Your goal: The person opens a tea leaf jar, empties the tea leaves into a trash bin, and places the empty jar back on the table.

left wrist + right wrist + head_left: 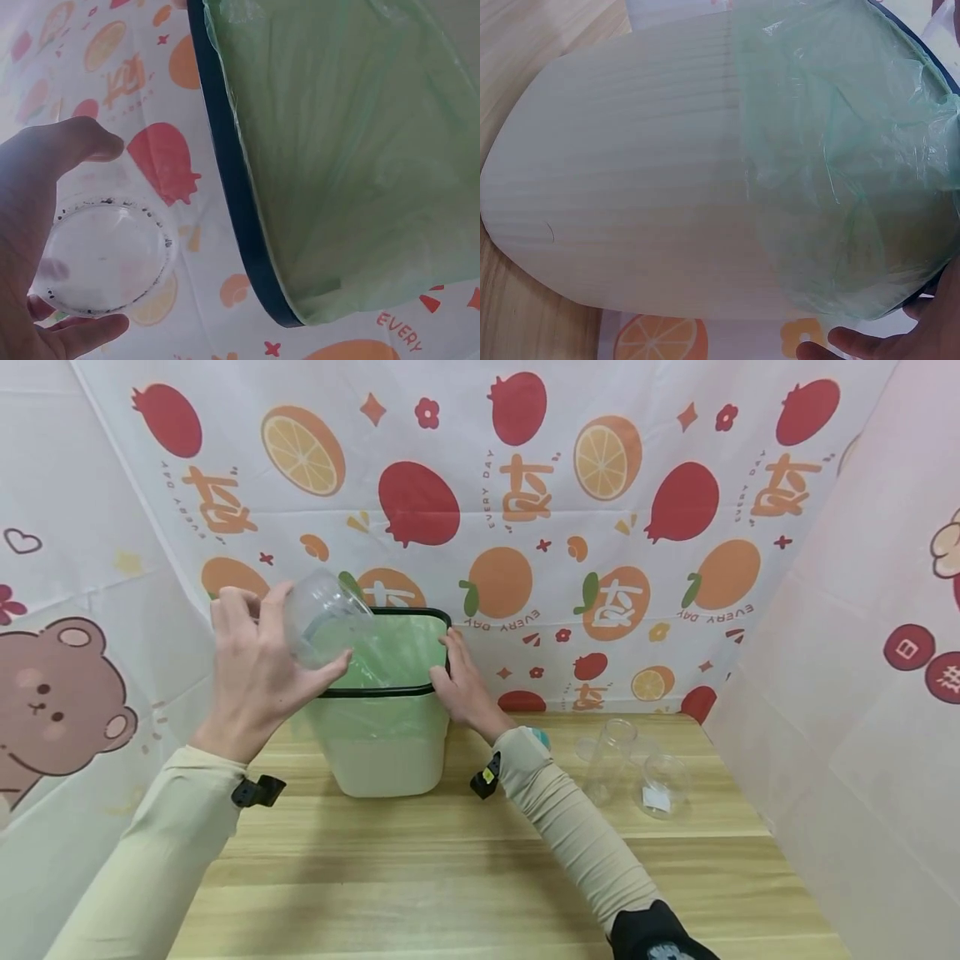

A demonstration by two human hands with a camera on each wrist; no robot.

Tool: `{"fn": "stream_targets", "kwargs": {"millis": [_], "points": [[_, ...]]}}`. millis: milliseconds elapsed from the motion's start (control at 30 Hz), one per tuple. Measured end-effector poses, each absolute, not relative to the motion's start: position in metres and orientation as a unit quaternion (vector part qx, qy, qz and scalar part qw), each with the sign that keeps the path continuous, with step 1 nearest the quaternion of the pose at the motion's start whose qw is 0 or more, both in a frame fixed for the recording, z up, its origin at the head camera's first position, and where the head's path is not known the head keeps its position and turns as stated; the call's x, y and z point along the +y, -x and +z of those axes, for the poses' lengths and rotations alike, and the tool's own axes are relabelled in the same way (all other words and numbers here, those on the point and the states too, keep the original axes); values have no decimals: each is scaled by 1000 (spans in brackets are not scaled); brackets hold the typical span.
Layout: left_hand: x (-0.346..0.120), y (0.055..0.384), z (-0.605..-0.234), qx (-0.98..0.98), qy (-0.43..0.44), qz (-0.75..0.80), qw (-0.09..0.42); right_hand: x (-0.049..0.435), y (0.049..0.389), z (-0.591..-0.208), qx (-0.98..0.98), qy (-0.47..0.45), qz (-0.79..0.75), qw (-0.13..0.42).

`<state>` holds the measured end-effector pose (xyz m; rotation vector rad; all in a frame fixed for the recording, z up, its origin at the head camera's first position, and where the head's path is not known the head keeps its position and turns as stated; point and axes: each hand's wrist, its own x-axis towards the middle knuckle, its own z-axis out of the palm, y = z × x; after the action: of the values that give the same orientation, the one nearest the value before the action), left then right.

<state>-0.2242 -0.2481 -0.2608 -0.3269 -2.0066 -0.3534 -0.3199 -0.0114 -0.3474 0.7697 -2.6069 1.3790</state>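
My left hand point(255, 672) grips a clear plastic cup point(318, 618) tilted on its side over the left part of the trash can point(390, 768). Dark specks dot the ring of the cup point(105, 259) in the left wrist view, with thumb and fingers spread around it. A light green bag point(408, 647) lines the cream can, folded outward over its black rim point(375, 693). At the can's right corner, my right hand point(467, 689) holds the rim. The right wrist view shows the can's side and the bag's overhang point(825, 165).
On the wooden table point(390, 885), a tall clear tube-shaped container point(611, 760) and a round clear jar point(663, 785) with a white label stand to the right. A teal item point(542, 738) peeks from behind my right forearm. Fruit-printed cloth point(555, 527) hangs behind.
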Motion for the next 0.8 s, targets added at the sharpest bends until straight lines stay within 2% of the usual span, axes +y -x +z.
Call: {"fn": "stream_targets", "kwargs": {"millis": [800], "points": [[-253,192,-284,-803,70,-261,532,-9,316,-340,-858,-265,440,28]]}}
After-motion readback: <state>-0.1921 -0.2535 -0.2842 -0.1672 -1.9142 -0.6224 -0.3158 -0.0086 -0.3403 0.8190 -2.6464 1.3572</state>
